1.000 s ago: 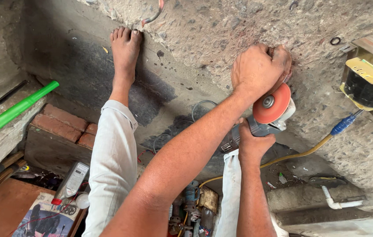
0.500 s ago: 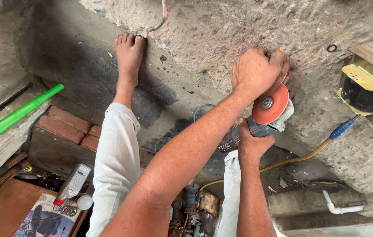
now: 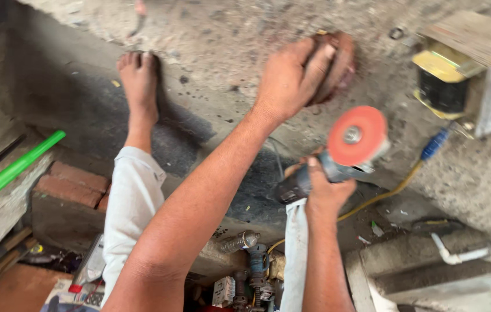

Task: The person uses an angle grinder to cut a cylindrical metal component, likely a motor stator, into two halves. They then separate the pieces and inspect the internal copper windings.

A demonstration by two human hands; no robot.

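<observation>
Up on the far concrete slab (image 3: 211,52), left hand (image 3: 292,75) is clamped on a round brown rusty piece (image 3: 338,63), w/ the red-disc angle grinder (image 3: 338,156) now pulled off it, nearer & lower, gripped in right hand (image 3: 323,193) — grinding paused.

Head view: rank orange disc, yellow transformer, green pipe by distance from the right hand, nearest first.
From the right hand, which grips the grinder:
1. Orange disc, just above it on the grinder.
2. Yellow transformer, upper right on the concrete.
3. Green pipe, far left, beyond the left leg.
</observation>
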